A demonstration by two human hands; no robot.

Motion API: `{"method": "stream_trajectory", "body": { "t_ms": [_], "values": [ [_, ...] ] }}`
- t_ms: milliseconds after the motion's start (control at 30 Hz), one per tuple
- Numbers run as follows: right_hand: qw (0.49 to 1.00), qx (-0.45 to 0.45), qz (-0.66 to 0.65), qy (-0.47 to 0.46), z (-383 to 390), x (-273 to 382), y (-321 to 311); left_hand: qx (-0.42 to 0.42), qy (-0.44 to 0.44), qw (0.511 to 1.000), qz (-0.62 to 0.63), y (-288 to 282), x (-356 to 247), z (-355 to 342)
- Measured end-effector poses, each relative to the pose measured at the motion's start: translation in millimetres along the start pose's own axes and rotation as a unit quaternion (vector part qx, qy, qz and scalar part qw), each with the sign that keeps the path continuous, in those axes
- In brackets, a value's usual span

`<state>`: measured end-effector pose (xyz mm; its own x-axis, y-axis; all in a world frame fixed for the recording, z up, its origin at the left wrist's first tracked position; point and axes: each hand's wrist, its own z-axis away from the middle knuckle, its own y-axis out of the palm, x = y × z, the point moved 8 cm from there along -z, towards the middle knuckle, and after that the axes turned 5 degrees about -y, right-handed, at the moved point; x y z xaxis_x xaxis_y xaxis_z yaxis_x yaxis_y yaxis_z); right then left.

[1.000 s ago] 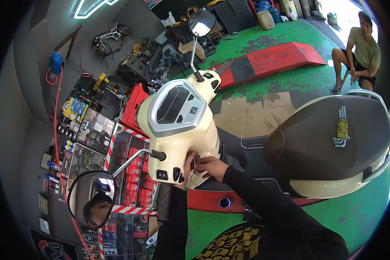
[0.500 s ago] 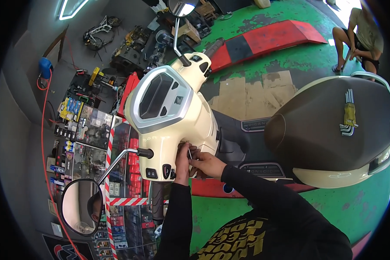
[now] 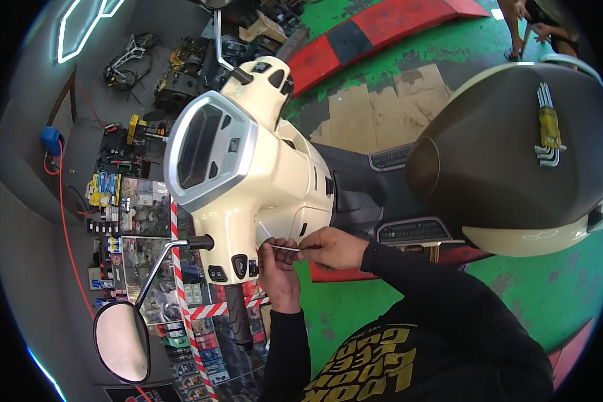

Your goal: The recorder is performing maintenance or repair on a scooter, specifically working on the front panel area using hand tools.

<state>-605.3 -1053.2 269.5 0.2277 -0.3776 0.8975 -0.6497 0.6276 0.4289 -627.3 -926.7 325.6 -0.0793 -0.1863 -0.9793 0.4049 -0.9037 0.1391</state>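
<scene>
A cream scooter (image 3: 238, 194) stands in front of me, its handlebar cover and display on the left. Just below the handlebar cover, my right hand (image 3: 335, 248) is closed on a thin metal rod that looks like a hex key (image 3: 286, 248). At the rod's other end, the fingertips of my left hand (image 3: 280, 278) are pinched together, close to the scooter's inner panel. Whatever lies behind those fingers is hidden. On the brown seat (image 3: 476, 161) rests a hex key set (image 3: 549, 127) in a yellow holder.
A round mirror (image 3: 122, 342) on a chrome stem and the black handlebar grip (image 3: 238, 315) stick out near my left forearm. Glass display cases (image 3: 144, 248) with striped tape stand beyond. Cardboard (image 3: 375, 107) and a red ramp (image 3: 382, 33) lie on the far side. Another person (image 3: 546, 27) is at the upper right.
The view has shifted, so the seat and ramp sit higher. My hands have come away from the recess under the handlebar cover, toward me; the rod between them now shows more plainly.
</scene>
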Motion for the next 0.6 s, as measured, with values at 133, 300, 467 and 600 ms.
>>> {"method": "stream_trajectory", "body": {
  "t_ms": [133,300,467,600],
  "values": [
    [0.997,0.021,-0.075,-0.004,2,-8,5,-0.034,0.009,0.997,0.066,-12,-7,-1],
    [0.997,-0.068,0.009,-0.037,9,-8,-4,-0.072,-0.015,0.992,0.099,-79,-14,12],
    [0.954,-0.182,0.168,-0.166,15,31,-16,-0.065,-0.034,0.997,0.035,-106,-10,57],
    [0.926,-0.192,0.254,-0.204,11,70,-22,0.006,-0.108,0.994,-0.031,-90,17,57]
  ]
}}
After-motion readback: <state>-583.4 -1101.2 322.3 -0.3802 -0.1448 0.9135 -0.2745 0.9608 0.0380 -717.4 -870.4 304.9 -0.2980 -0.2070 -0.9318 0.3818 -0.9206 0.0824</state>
